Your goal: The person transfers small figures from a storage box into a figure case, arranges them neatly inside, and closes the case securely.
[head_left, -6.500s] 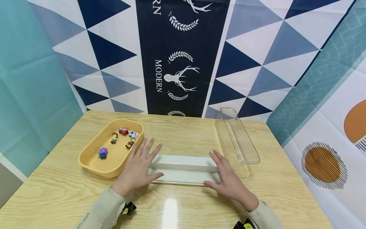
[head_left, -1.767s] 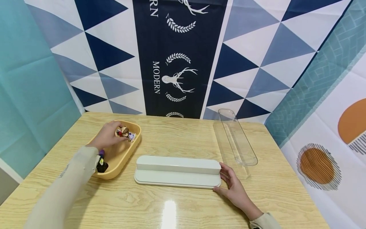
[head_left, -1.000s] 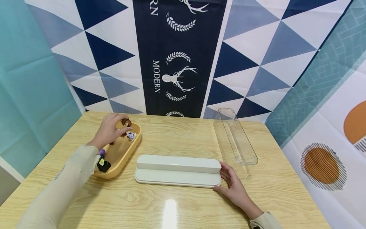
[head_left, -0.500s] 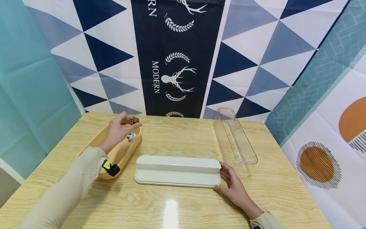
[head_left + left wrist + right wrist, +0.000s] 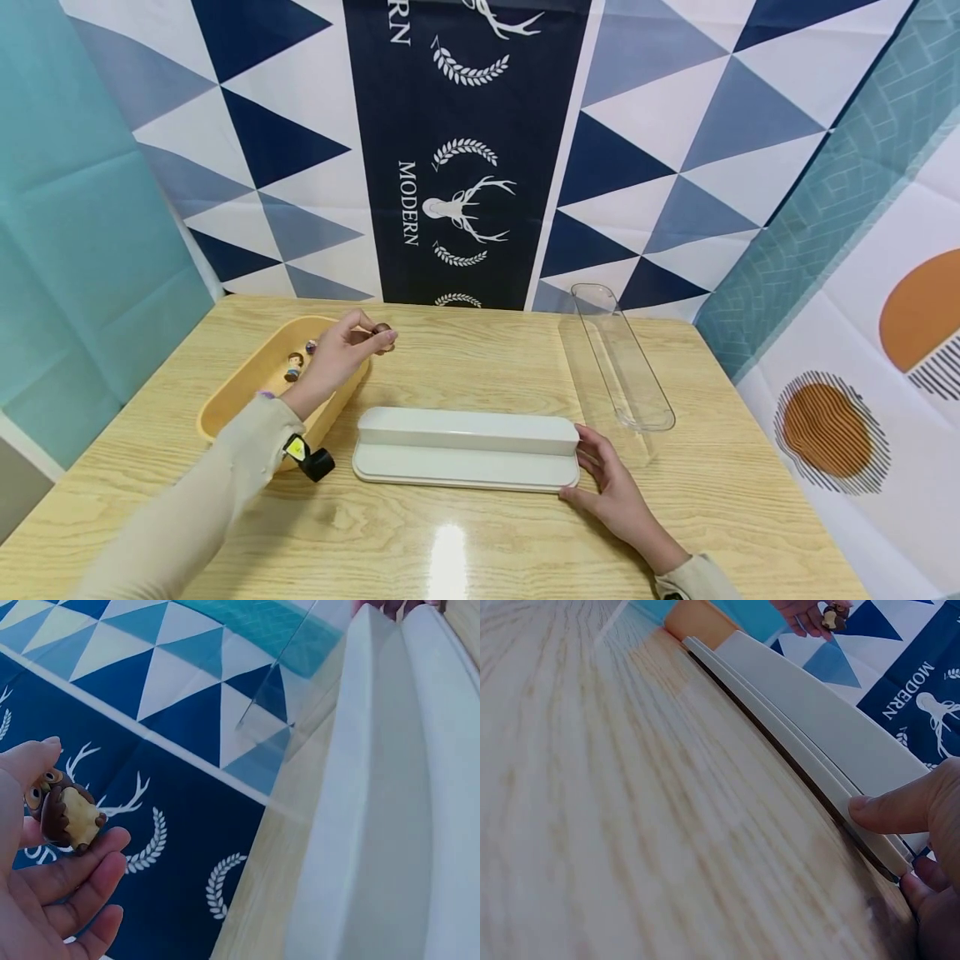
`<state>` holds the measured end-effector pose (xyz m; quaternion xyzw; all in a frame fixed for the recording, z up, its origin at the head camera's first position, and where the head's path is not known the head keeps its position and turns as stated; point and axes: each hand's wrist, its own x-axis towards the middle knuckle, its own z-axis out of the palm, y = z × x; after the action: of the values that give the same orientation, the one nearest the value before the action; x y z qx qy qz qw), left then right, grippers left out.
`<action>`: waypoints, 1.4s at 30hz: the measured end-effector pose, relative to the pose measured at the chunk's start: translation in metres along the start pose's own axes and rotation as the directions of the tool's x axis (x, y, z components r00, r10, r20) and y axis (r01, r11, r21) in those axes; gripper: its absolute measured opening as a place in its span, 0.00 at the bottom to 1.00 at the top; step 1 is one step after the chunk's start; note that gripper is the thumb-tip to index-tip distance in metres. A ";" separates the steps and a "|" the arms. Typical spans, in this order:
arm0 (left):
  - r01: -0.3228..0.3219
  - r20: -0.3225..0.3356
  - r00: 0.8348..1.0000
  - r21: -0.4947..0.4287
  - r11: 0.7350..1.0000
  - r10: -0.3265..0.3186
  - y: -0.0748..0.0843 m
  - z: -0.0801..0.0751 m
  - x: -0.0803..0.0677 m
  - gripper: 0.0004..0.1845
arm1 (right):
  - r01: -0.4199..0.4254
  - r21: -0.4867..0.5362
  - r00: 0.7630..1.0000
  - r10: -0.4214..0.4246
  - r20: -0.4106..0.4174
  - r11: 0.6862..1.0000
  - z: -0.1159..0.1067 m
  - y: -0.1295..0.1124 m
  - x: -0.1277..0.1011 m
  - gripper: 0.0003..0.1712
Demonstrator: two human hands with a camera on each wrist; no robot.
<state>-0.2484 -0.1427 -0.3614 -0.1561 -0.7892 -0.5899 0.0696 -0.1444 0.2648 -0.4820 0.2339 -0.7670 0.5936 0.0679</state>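
My left hand (image 5: 337, 357) pinches a small brown owl figurine (image 5: 75, 814) between thumb and fingers, above the right rim of the yellow tray (image 5: 217, 408). In the left wrist view the owl's cream belly and big eyes show. At the middle of the table lies a long white stepped stand (image 5: 465, 467), its raised step at the back. My right hand (image 5: 618, 504) grips the stand's right end, thumb on the front corner and fingers curled behind. Inside the tray are a brown-haired figurine (image 5: 294, 367) and others partly hidden by my left arm.
A long clear plastic cover (image 5: 630, 367) lies on the wooden table (image 5: 525, 542) to the right, behind my right hand. Patterned cloth (image 5: 465, 208) hangs along the table's back edge, with more cloth at both sides.
My left hand reached into the tray, took hold of the owl figurine, and lifted it up and to the right over the rim. My right hand has moved from lying open to gripping the stand's end.
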 end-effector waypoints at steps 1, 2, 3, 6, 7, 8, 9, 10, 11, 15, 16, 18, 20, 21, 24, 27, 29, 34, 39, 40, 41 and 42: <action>-0.007 -0.004 1.000 -0.006 1.000 0.007 -0.001 0.003 -0.001 0.10 | -0.001 0.000 1.000 0.001 0.000 1.000 0.000 0.000 0.000 0.53; -0.011 -0.009 1.000 -0.010 1.000 0.011 -0.001 0.006 -0.001 0.10 | 0.000 0.000 1.000 0.000 0.000 1.000 0.000 0.000 0.000 0.53; -0.018 -0.014 1.000 -0.012 1.000 0.018 -0.002 0.009 -0.002 0.10 | 0.000 0.000 1.000 0.000 -0.001 1.000 0.000 0.000 0.000 0.53; -0.043 -0.023 0.999 -0.027 0.999 0.042 -0.003 0.018 -0.006 0.10 | 0.004 0.000 1.000 -0.004 -0.001 1.000 0.000 0.001 0.000 0.53; -0.048 -0.026 0.999 -0.035 0.998 0.047 -0.004 0.021 -0.007 0.10 | 0.005 0.001 1.000 -0.005 -0.001 1.000 0.000 0.001 0.000 0.53; -0.052 -0.028 0.998 -0.045 0.998 0.051 -0.004 0.024 -0.008 0.10 | 0.006 0.001 1.000 -0.006 -0.001 1.000 0.000 0.001 -0.001 0.53; -0.057 -0.029 0.998 -0.051 0.997 0.056 -0.004 0.027 -0.009 0.10 | 0.007 0.002 1.000 -0.007 -0.001 1.000 0.000 0.001 -0.001 0.53; -0.059 -0.033 0.998 -0.051 0.997 0.058 -0.005 0.030 -0.010 0.10 | 0.007 0.002 1.000 -0.007 0.001 1.000 0.000 0.001 -0.001 0.53; -0.062 -0.036 0.998 -0.052 0.997 0.060 -0.006 0.032 -0.011 0.10 | 0.008 0.003 1.000 -0.008 0.001 1.000 0.000 0.001 -0.001 0.53; -0.055 -0.045 0.998 -0.037 0.998 0.053 -0.007 0.041 -0.012 0.11 | 0.008 0.000 1.000 -0.008 0.004 1.000 0.000 0.001 -0.001 0.53; -0.048 -0.046 0.998 -0.027 0.998 0.047 -0.006 0.043 -0.013 0.11 | 0.008 -0.001 1.000 -0.008 0.004 1.000 0.000 0.001 -0.001 0.53; -0.027 -0.034 0.999 -0.005 1.000 0.027 -0.005 0.046 -0.014 0.12 | 0.008 -0.001 1.000 -0.008 0.002 1.000 0.000 0.001 -0.001 0.53; -0.010 -0.024 1.000 0.037 0.999 0.011 -0.004 0.050 -0.016 0.14 | 0.007 -0.003 1.000 -0.007 0.002 1.000 0.000 0.000 0.000 0.53; -0.007 -0.019 1.000 0.054 0.998 0.008 -0.003 0.052 -0.018 0.14 | 0.006 -0.002 1.000 -0.006 0.003 1.000 0.000 0.000 0.000 0.53; -0.008 -0.016 1.000 0.103 0.995 0.009 -0.001 0.059 -0.022 0.15 | 0.008 0.000 1.000 -0.008 0.004 1.000 0.000 -0.001 0.001 0.52; -0.014 -0.033 0.999 0.128 0.992 0.018 0.002 0.066 -0.026 0.15 | 0.007 0.006 1.000 -0.007 0.001 1.000 0.002 -0.002 0.001 0.52; -0.022 -0.047 0.998 0.130 0.991 0.028 0.002 0.070 -0.027 0.14 | 0.007 0.006 1.000 -0.007 -0.002 1.000 0.002 -0.002 0.000 0.52; -0.060 -0.069 0.995 0.135 0.989 0.069 0.000 0.080 -0.029 0.12 | 0.004 0.002 1.000 -0.004 -0.005 1.000 0.002 -0.002 0.000 0.52; -0.098 -0.083 0.990 0.175 0.980 0.113 0.001 0.090 -0.033 0.11 | 0.011 0.003 1.000 -0.011 -0.002 1.000 0.001 -0.002 0.001 0.52; -0.109 -0.087 0.988 0.178 0.978 0.126 0.001 0.093 -0.034 0.11 | 0.008 0.004 1.000 -0.008 -0.002 1.000 0.001 -0.001 0.001 0.52; -0.122 -0.090 0.986 0.180 0.976 0.140 0.000 0.095 -0.035 0.10 | 0.006 0.004 1.000 -0.006 -0.001 1.000 0.001 -0.001 0.001 0.52; -0.135 -0.092 0.984 0.182 0.974 0.154 0.000 0.097 -0.036 0.10 | 0.004 0.005 1.000 -0.004 0.000 1.000 0.001 -0.001 0.001 0.52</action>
<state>-0.2072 -0.0558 -0.4005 -0.1750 -0.8198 -0.5189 0.1676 -0.1443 0.2635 -0.4813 0.2357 -0.7650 0.5955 0.0684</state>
